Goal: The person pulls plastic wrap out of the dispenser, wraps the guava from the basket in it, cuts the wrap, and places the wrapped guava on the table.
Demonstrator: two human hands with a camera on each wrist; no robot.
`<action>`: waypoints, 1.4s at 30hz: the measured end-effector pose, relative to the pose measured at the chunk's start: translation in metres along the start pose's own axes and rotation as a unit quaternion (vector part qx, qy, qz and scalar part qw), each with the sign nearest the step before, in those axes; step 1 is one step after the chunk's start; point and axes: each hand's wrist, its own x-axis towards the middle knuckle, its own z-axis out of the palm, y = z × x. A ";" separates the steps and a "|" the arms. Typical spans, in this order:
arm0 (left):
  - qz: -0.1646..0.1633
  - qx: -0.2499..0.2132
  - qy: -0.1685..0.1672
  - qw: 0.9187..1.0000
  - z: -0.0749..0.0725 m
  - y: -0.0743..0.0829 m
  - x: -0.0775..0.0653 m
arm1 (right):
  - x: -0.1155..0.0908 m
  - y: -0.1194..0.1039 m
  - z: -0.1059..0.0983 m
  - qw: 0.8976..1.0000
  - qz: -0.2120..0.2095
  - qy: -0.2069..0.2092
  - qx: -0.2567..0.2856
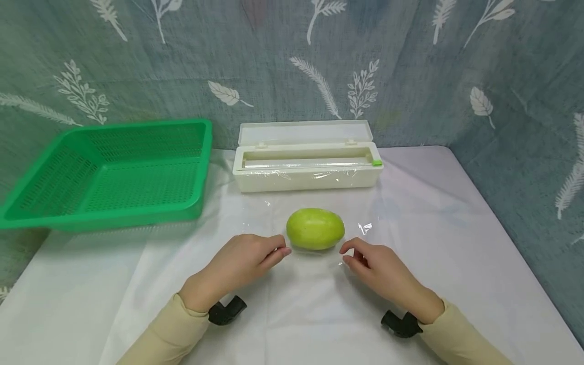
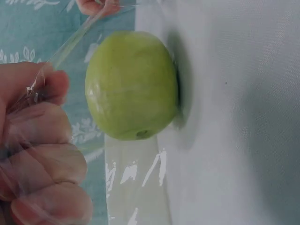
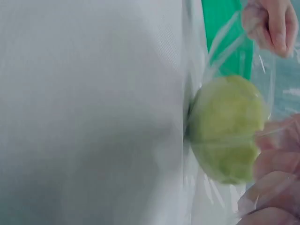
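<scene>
A smooth green melon [image 1: 315, 229] lies on its side on the white cloth, between the two hands. Clear plastic wrap [image 2: 136, 178] runs under it and back toward the white wrap dispenser [image 1: 307, 175]. My left hand [image 1: 251, 257] pinches the near edge of the film at the melon's left, as the left wrist view [image 2: 47, 140] shows. To the right of the melon, my right hand [image 1: 375, 264] pinches the other end of that edge. In the right wrist view, film stretches between the two hands in front of the melon [image 3: 227, 126].
The dispenser stands behind the melon with its lid [image 1: 305, 133] raised and a green slider [image 1: 376, 163] at its right end. A green plastic basket [image 1: 196, 200] sits at the back left. Patterned fabric [image 1: 274, 61] hangs behind the table.
</scene>
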 end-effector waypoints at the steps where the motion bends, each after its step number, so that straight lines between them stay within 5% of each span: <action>1: -0.001 -0.003 -0.003 1.000 0.001 -0.001 0.000 | 0.000 0.001 -0.001 1.000 0.002 -0.002 0.006; 13: 0.004 -0.053 -0.006 0.999 0.001 -0.014 0.001 | 0.004 0.014 -0.017 0.999 -0.037 0.008 0.019; 18: 0.000 -0.074 -0.016 0.997 -0.004 -0.021 0.004 | 0.008 0.017 -0.026 1.000 -0.022 0.018 0.009; 26: 0.031 -0.092 0.051 0.994 -0.006 -0.032 0.016 | 0.022 0.028 -0.034 0.997 -0.067 0.024 0.024; 35: -0.013 -0.211 -0.025 0.977 -0.006 -0.045 0.033 | 0.039 0.045 -0.035 0.993 -0.036 -0.029 0.112; 38: -0.023 -0.245 -0.031 0.969 -0.010 -0.044 0.036 | 0.044 0.042 -0.038 0.990 -0.026 -0.033 0.135; 42: -0.020 -0.248 -0.028 0.968 -0.010 -0.047 0.041 | 0.049 0.034 -0.042 0.982 -0.004 -0.054 0.180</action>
